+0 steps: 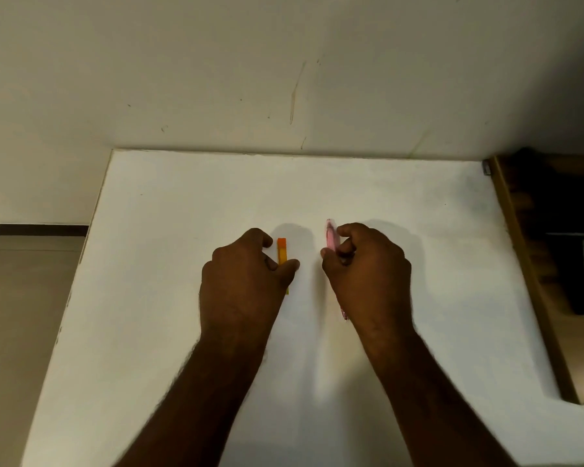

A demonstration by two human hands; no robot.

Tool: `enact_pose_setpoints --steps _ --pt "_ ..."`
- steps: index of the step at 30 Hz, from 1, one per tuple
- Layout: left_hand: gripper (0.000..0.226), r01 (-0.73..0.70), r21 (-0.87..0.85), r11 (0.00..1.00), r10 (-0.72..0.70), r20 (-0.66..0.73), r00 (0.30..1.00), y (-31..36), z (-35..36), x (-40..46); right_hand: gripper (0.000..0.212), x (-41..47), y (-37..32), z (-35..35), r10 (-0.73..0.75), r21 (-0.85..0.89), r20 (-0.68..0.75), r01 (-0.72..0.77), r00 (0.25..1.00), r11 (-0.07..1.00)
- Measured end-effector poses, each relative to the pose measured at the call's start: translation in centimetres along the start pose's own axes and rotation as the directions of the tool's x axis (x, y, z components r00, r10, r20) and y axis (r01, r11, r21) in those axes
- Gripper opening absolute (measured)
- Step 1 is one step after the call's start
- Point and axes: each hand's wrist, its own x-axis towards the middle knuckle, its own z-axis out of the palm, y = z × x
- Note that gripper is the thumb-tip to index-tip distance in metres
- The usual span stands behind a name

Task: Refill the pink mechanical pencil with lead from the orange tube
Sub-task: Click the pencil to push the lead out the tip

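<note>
The orange tube [281,251] lies lengthwise on the white table [182,230], with a darker orange cap at its far end. My left hand [243,281] rests over it, thumb and fingers closed around its near half. The pink mechanical pencil [331,238] points away from me, blurred at its far end. My right hand [364,274] grips its middle, and the pencil's tip shows below the hand near the wrist. Much of both objects is hidden under the hands.
A cream wall [284,79] with scuff marks rises right behind the table's far edge. The table's left edge drops to a tiled floor [21,315]. A brown wooden frame [533,281] runs along the table's right side.
</note>
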Motion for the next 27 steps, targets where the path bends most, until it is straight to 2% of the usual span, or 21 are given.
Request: enact_pose_setpoints --steps 2,4,5,6,8,10,12,13,17,23,27 --pt "0.048 -0.003 -0.011 1.000 0.003 0.004 1.000 0.0 0.0 0.1 0.022 0.2 -0.1 -0.4 0.072 0.181 0.037 -0.078 0.997 0.980" --pt "0.049 -0.021 -0.034 0.999 0.021 -0.006 1.000 0.1 -0.1 0.1 0.013 0.8 0.0 -0.9 0.171 0.477 0.102 -0.199 0.980 0.856" --pt "0.048 -0.037 -0.044 0.998 0.036 -0.027 0.999 0.1 -0.2 0.1 0.011 1.1 0.0 -1.3 0.214 0.639 0.153 -0.262 0.965 0.724" --pt "0.046 -0.058 -0.048 0.997 0.056 -0.059 0.997 0.1 -0.3 0.1 0.012 1.4 -0.1 -1.7 0.231 0.779 0.210 -0.305 0.950 0.547" --pt "0.042 -0.111 -0.043 0.993 0.105 -0.125 0.987 0.2 -0.5 0.2 0.014 1.8 0.0 -2.5 0.183 0.932 0.304 -0.332 0.935 0.146" --pt "0.037 -0.160 -0.046 0.986 0.151 -0.163 0.975 0.2 -0.6 0.2 0.016 2.1 0.2 -3.1 0.079 0.928 0.351 -0.336 0.933 -0.164" --pt "0.033 -0.187 -0.056 0.981 0.175 -0.178 0.968 0.3 -0.7 0.2 0.019 2.1 0.3 -3.4 -0.017 0.884 0.355 -0.342 0.935 -0.319" --pt "0.031 -0.194 -0.060 0.979 0.181 -0.184 0.966 0.3 -0.7 0.1 0.022 2.1 0.4 -3.6 -0.055 0.867 0.354 -0.349 0.934 -0.356" --pt "0.028 -0.231 -0.087 0.969 0.211 -0.190 0.959 0.5 -0.7 0.0 0.055 2.0 0.5 -4.1 -0.150 0.818 0.353 -0.382 0.924 -0.430" --pt "0.029 -0.295 -0.112 0.949 0.270 -0.194 0.943 0.5 -0.6 -0.1 0.043 1.9 0.4 -4.4 -0.064 0.838 0.327 -0.321 0.943 -0.441" --pt "0.029 -0.315 -0.099 0.944 0.292 -0.196 0.936 0.4 -0.6 0.0 0.047 2.0 0.3 -4.4 -0.067 0.836 0.329 -0.323 0.942 -0.444"
